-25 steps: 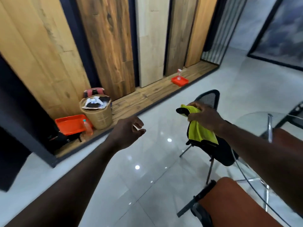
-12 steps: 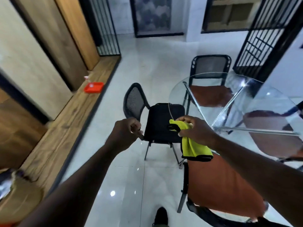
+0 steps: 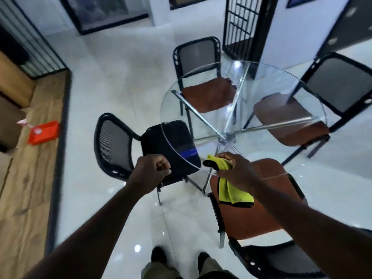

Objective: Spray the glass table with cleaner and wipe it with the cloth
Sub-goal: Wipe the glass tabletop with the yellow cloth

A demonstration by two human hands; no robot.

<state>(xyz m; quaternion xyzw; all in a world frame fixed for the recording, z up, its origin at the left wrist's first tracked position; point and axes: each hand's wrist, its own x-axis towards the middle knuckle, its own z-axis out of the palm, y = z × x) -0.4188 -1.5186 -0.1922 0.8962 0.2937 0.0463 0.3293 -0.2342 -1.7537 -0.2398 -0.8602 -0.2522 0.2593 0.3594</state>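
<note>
Stands at six o'clock of a round, clear glass surface (image 3: 267, 81) on crossed chrome legs (image 3: 203, 119). Grips a yellow cloth with black trim (image 3: 233, 192) in the right hand (image 3: 235, 172), fingers curled tight round its bunched top, right at the six o'clock rim. Lets the rest hang down in front of a brown-seated, black-framed chair (image 3: 261, 214) tucked under that edge. Cannot tell whether cloth meets glass. Holds the left hand (image 3: 153, 170) balled into a fist with nothing in it, just off the rim near eight o'clock, above a black mesh-backed chair with a black seat (image 3: 116, 143). Faces two more brown-seated chairs, at twelve o'clock (image 3: 207, 95) and two o'clock (image 3: 289, 117), seats partly under the glass. Has, well out past nine o'clock, an orange plastic tray (image 3: 43, 132) on a wood-plank floor strip (image 3: 30, 178), with a small pink-and-white thing (image 3: 21, 122) just beside it, too blurred to name. Plants dark shoes (image 3: 159, 256) on glossy white floor tiles (image 3: 120, 81).
</note>
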